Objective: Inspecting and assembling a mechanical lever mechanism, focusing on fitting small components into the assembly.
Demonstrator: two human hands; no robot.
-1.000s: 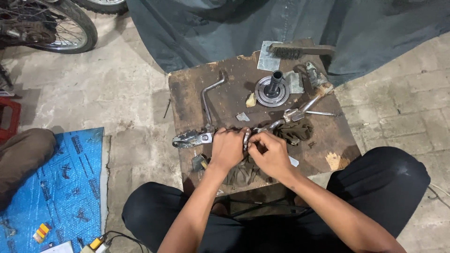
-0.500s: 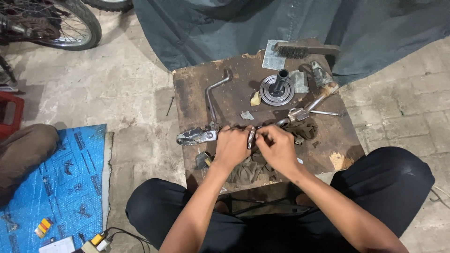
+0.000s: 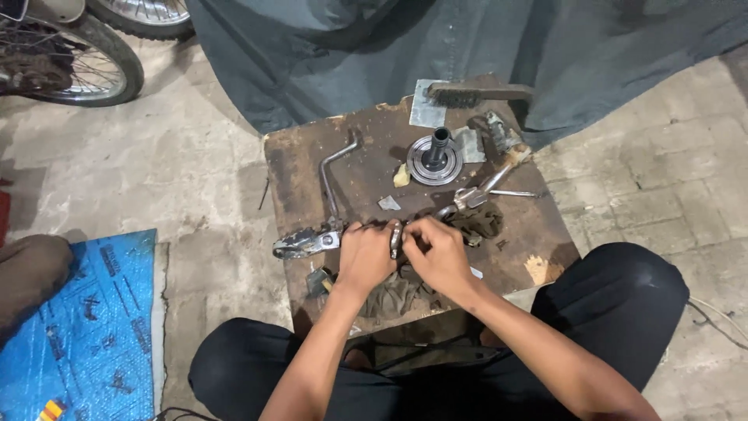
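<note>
while both hands meet over the near middle of the block [image 3: 312,168], best to keep the small metal part [image 3: 396,238] pinned low against the wood rather than lifted. left hand [image 3: 365,256] curled, fingers pinching the part from its left side; right hand [image 3: 436,251] curled too, fingertips pressed on the same part from the right. exact shape of the part hard to tell, mostly hidden between the fingers; looks like a short upright metal piece. just left of the left hand, a bent kick lever [image 3: 323,210] with its shiny foot end overhanging the left edge, touching or nearly touching the hand. worth steadying that lever with the heel of the left hand so nothing twists. just beyond the right hand, pliers [image 3: 475,195] within easy reach. farther off, a round hub with a shaft [image 3: 435,160] standing upright, a wire brush [image 3: 475,95] at the far edge, a dark rag [image 3: 479,222] right of the hands. grip probably slippery with grease, so short, firm finger pressure likely better than a long pull. good to keep elbows in and knees clear of the near edge.
</note>
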